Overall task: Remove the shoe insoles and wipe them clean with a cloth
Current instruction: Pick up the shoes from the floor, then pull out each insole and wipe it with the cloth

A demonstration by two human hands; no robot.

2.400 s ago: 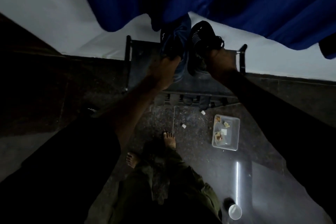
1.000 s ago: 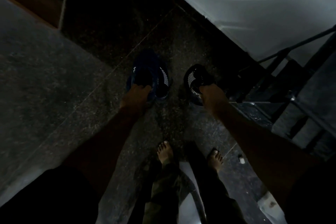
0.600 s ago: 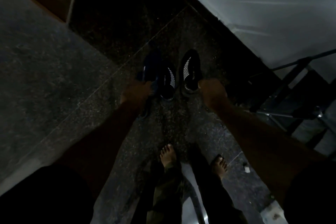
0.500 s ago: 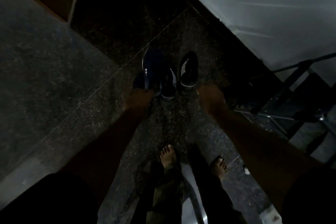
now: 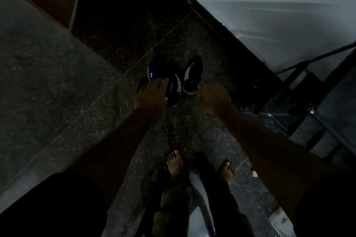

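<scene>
Black striped shoes [image 5: 185, 81] lie toes away, lengthwise; left hand [image 5: 152, 95] reaches open-fingered, right hand [image 5: 214, 98] loosely curled, empty.

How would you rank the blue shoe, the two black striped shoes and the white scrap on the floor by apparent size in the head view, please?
1. Blue shoe, partly hidden by the left hand, roughly ties with the black striped shoes.
2. White scrap, smallest.

Both bare forearms reached forward and down, left hand [image 5: 152, 95] with fingers extended and thumb spread, right hand [image 5: 213, 98] loosely curled, holding nothing, bare feet below
</scene>
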